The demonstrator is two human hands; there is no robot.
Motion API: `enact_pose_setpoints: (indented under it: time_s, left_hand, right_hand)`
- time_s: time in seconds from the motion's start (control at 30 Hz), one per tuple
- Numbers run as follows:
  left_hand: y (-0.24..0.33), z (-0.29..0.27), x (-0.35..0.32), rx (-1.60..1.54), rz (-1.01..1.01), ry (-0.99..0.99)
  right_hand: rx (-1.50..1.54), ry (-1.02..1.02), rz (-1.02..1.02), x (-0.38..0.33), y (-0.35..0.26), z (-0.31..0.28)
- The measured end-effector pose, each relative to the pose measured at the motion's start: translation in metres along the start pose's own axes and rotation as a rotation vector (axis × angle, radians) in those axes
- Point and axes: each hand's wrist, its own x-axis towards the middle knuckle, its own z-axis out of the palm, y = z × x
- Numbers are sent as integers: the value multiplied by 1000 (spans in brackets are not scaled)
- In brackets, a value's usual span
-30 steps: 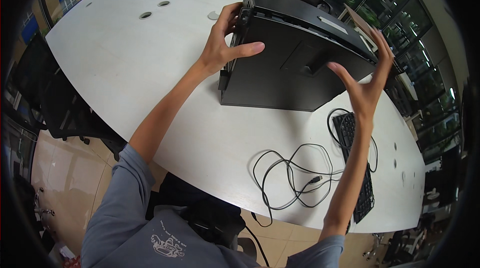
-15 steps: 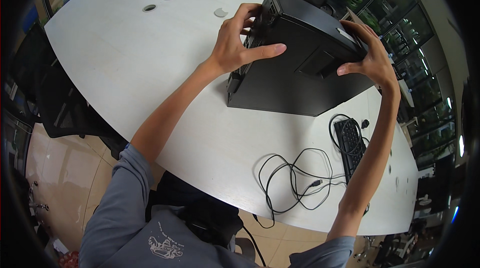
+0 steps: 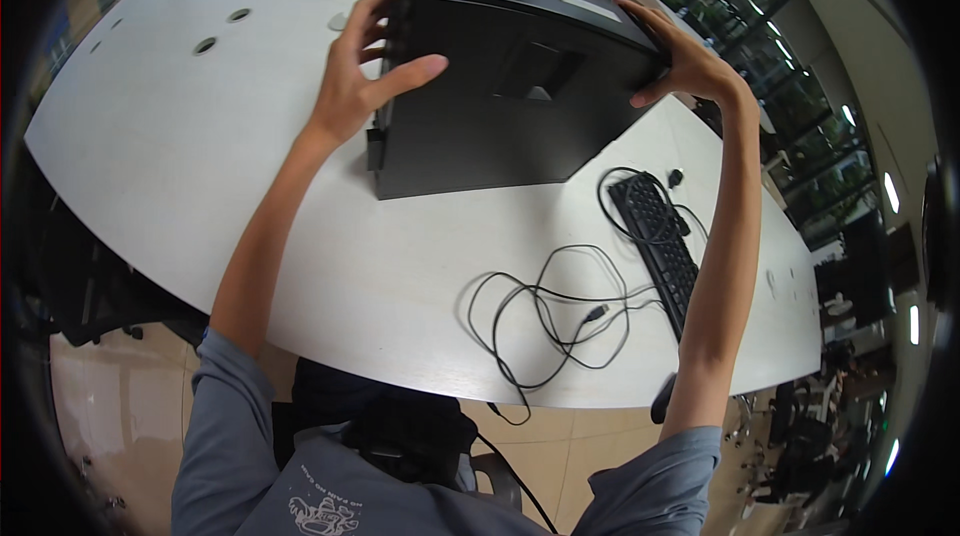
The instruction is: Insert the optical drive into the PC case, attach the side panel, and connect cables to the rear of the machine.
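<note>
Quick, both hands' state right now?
Left hand: holding the black computer case at its left end.
Right hand: holding the same case at its right end.

I have a black computer tower standing before me toward the far edge of the worktop, recessed side panel facing me.

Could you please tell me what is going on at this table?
A person has both hands on a black computer case at the white table. The left hand is at its left edge, thumb over the broad side panel; the right hand is at its upper right end. Nearer the person, a black cable lies in loose loops. To its right is a black keyboard, partly hidden by the right forearm.
</note>
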Motion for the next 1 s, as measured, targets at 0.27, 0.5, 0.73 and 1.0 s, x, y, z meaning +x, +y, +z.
enact_pose_setpoints:
  time_s: [0.27,0.5,0.73,1.0]
  left_hand:
    - [-4,-3,-3,23,-9,14]
    - [3,-1,-2,36,2,0]
    - [-23,8,-30,107,-29,4]
    - [-76,-25,-99,315,-104,-144]
  right_hand:
    - [15,-127,81,6,20,-16]
    - [-211,4,120,-6,6,-12]
    - [-25,530,-157,-58,33,52]
    - [-135,692,470,-201,74,198]
